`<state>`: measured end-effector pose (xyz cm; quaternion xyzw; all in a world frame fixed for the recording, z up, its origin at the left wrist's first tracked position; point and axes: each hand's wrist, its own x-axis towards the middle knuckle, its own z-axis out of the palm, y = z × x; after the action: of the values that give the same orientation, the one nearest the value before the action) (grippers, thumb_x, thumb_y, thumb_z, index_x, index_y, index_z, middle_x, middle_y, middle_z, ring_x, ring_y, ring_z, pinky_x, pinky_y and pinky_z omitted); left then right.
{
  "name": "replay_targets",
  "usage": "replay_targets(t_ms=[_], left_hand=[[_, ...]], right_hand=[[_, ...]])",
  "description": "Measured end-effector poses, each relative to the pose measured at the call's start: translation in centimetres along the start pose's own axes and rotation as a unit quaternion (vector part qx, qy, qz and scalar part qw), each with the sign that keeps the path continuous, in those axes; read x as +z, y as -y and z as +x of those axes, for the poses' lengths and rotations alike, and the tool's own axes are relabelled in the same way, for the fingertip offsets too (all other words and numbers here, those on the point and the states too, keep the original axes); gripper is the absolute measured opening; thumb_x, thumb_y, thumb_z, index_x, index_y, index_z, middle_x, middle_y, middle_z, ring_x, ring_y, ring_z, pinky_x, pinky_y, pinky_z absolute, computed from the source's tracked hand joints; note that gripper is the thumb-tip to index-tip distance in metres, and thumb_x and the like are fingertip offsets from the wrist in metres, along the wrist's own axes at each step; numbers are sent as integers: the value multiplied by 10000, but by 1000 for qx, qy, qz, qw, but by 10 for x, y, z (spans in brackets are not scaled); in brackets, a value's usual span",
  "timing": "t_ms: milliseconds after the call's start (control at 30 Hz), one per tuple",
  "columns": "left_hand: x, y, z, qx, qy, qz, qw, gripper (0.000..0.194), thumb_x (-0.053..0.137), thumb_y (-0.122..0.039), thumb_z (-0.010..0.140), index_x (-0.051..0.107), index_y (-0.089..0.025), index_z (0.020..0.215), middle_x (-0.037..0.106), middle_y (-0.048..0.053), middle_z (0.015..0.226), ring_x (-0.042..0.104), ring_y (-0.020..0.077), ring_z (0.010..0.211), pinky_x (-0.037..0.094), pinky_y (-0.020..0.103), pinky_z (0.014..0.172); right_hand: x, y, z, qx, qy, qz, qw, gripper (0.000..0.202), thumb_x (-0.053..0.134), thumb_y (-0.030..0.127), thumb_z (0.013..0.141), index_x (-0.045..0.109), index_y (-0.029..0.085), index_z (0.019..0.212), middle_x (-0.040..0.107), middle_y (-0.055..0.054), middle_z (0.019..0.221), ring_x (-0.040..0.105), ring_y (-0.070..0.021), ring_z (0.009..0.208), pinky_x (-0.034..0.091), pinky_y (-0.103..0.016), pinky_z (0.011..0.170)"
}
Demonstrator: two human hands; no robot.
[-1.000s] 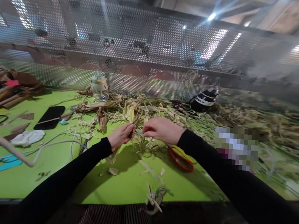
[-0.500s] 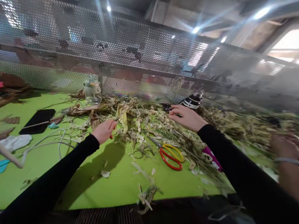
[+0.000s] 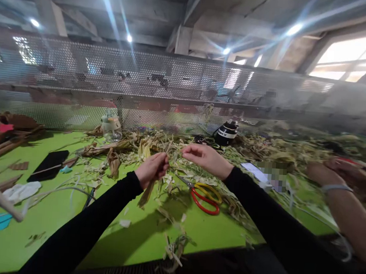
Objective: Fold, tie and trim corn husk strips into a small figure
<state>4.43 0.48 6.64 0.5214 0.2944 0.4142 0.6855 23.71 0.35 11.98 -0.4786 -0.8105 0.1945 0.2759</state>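
Note:
My left hand is closed around a folded strip of dried husk, whose brown end hangs below the fist and whose thin tip rises above the fingers. To its right, my right hand hovers with fingers stretched toward the left hand; no object shows in it. Below the right hand, scissors with one red and one yellow handle lie on the green table. Behind both hands spreads a heap of dried husk scraps.
A clear bottle and a black bottle stand before a perforated metal screen. Left lie a dark phone, a white tissue and cables. A lit phone lies right, near another person's forearm.
My hands have come closer together, the left moving right and the right moving left. The husk strip now shows below my left fist. The camera view has tilted upward, and a lit phone appears.

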Motion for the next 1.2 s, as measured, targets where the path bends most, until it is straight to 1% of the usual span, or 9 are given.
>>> replay_targets(t_ms=[100, 300, 367, 467, 533, 633, 833, 967, 1200], left_hand=[[-12, -10, -7, 1, -35, 4, 999, 242, 421, -318, 884, 394, -167, 697, 292, -92, 529, 231, -1, 344, 123, 108, 347], [-25, -37, -19, 9, -66, 77, 995, 238, 384, -299, 900, 389, -168, 703, 302, -83, 557, 238, -4, 354, 122, 102, 350], [-17, -36, -19, -9, -50, 102, 994, 237, 380, -308, 900, 392, -170, 707, 300, -82, 556, 230, -1, 356, 117, 109, 354], [1, -28, -16, -18, -29, 136, 990, 230, 366, -307, 899, 400, -174, 714, 292, -81, 546, 223, 7, 363, 123, 125, 365], [8, -21, -15, -7, -28, 157, 987, 229, 361, -306, 896, 409, -174, 716, 302, -77, 544, 227, 13, 369, 131, 136, 370], [8, -13, -14, 10, -42, 217, 975, 236, 351, -310, 891, 420, -176, 709, 338, -65, 549, 258, 31, 383, 152, 158, 373], [-2, 3, -12, 41, -48, 382, 922, 294, 302, -355, 902, 431, -187, 698, 360, -53, 552, 327, 78, 449, 265, 202, 451], [7, 13, -17, 108, -17, 510, 853, 278, 320, -332, 907, 458, -197, 707, 425, -32, 577, 390, 114, 518, 294, 237, 547], [22, 33, -37, 196, 69, 587, 783, 205, 374, -272, 898, 442, -201, 718, 383, -26, 579, 265, 113, 460, 232, 257, 522]], right_hand=[[0, -23, -12, 26, 14, -58, 998, 281, 496, 421, 821, 621, 170, 818, 662, -73, 983, 600, -180, 816, 462, -339, 768], [0, -54, -32, 100, 15, -144, 984, 228, 639, 306, 725, 668, 181, 913, 643, -129, 1077, 589, -300, 997, 443, -443, 858], [7, -44, -31, 79, -8, -108, 991, 338, 576, 343, 789, 615, 191, 1089, 579, -136, 1213, 586, -283, 1013, 448, -443, 864], [29, -16, -24, -5, 27, 101, 995, 484, 563, 379, 811, 473, 224, 1261, 527, -109, 1287, 631, -177, 838, 506, -351, 748], [44, 0, -20, -13, 56, 193, 980, 425, 562, 349, 808, 494, 194, 1198, 616, -84, 1098, 615, -131, 692, 497, -283, 621], [52, 9, -22, -4, 42, 140, 989, 208, 488, 334, 859, 597, 158, 878, 574, 12, 663, 502, -94, 540, 409, -223, 528], [31, 12, -41, -64, -54, -68, 994, 192, 492, 283, 871, 624, 173, 785, 579, 15, 663, 483, -100, 588, 361, -229, 594], [22, 19, -46, -82, -93, -135, 983, 185, 478, 257, 871, 628, 167, 810, 643, -29, 768, 552, -136, 701, 375, -252, 665], [1, 25, -44, -75, -44, -158, 984, 210, 503, 306, 845, 645, 175, 762, 651, -24, 730, 537, -133, 642, 353, -258, 615]])
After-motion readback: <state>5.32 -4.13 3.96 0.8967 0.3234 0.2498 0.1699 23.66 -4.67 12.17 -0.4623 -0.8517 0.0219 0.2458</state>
